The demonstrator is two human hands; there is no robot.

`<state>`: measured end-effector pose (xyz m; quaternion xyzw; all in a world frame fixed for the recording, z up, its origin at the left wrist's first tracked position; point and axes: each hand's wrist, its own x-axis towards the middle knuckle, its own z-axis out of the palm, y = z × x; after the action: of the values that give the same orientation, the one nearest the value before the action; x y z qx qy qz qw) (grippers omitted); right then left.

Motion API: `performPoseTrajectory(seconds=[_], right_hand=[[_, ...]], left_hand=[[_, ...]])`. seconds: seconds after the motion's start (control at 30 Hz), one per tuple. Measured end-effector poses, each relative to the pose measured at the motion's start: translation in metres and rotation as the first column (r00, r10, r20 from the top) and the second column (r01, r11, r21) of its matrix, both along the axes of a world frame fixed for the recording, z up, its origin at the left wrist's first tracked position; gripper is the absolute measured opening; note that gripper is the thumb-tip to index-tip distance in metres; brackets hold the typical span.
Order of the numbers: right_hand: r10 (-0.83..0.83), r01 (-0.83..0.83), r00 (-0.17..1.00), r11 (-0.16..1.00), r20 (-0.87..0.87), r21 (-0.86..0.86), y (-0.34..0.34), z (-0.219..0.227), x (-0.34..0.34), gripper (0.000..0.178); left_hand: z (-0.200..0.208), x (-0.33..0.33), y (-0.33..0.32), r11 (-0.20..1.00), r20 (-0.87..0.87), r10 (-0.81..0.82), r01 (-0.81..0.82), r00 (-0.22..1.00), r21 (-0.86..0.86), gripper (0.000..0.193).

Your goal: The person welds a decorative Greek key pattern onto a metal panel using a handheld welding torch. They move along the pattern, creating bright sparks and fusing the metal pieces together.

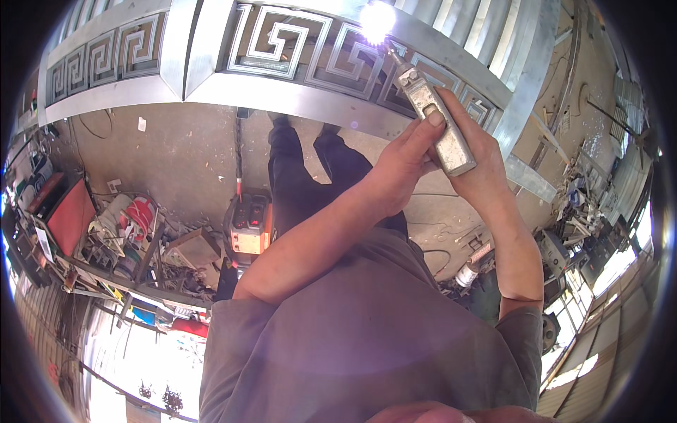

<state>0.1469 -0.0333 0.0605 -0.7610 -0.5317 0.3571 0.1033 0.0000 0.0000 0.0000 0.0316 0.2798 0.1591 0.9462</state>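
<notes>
Both my hands are wrapped round a boxy silver welding torch (451,146) with a narrow nozzle. My left hand (397,171) grips it from the left, its thumb lying on top of the body. From the right and beneath, my right hand (484,161) holds the same body. The nozzle points up and away, at a silver metal panel (282,95) with square spiral fretwork (271,44) and upright bars. A white-violet glare (378,21) burns at the nozzle's tip against the panel and hides the exact contact point.
An orange and black machine (249,225) stands on the floor left of my legs. Farther left are a red panel (70,220), a cardboard box (194,250) and piled scrap. Loose metal strips lie at the right, and a white canister (467,273) stands near my right elbow.
</notes>
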Motion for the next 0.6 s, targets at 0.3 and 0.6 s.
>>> performPoseTrajectory(seconds=[0.3, 0.6], right_hand=[[-0.019, 0.019, 1.000, 1.000, -0.005, 0.015, 0.0047, -0.0027, -0.0024, 0.078], [-0.015, 0.015, 1.000, 1.000, -0.007, 0.023, 0.0028, -0.0008, -0.0030, 0.076]], left_hand=[[0.0023, 0.0003, 0.0074, 1.000, -0.044, 0.004, -0.002, 0.999, 0.025, 0.075], [0.0028, -0.0004, 0.0049, 0.998, -0.031, -0.014, 0.016, 0.999, 0.058, 0.075]])
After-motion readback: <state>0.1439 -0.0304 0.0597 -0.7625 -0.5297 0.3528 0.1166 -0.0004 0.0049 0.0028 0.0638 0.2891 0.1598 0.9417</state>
